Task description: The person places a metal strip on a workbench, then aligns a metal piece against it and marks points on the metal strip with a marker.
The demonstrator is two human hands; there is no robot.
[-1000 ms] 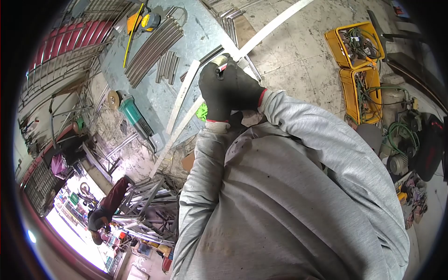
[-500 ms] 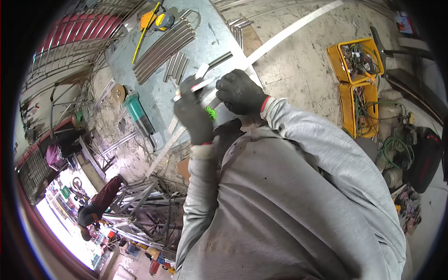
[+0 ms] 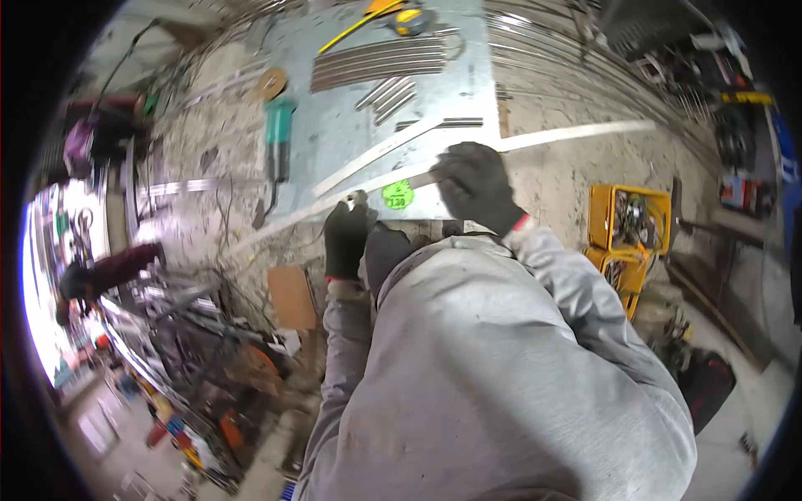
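Note:
My left hand [image 3: 347, 236], in a dark glove, is at the table's front edge. Its fingers are closed around something small and pale at their tips, too small to make out. My right hand [image 3: 478, 185], also gloved, has its fingers curled over a long pale flat bar [image 3: 576, 134], which runs across the front of the table and past both sides. A shorter pale strip [image 3: 380, 154] lies slanted just behind that bar. Between my hands sits a bright green tag [image 3: 398, 194] with dark markings.
On the grey table [image 3: 334, 108] lie several metal tubes [image 3: 380, 63], shorter tube pieces [image 3: 389, 98], a yellow tape measure [image 3: 410, 22] and a green angle grinder [image 3: 279, 125]. Yellow crates [image 3: 631, 219] stand right. At far left a person [image 3: 109, 271] bends near metal scrap.
My view has turned, so the table appears straighter. My hands have moved apart and lower; the white stick-like thing seen between them no longer shows. My right hand is now over the long bar.

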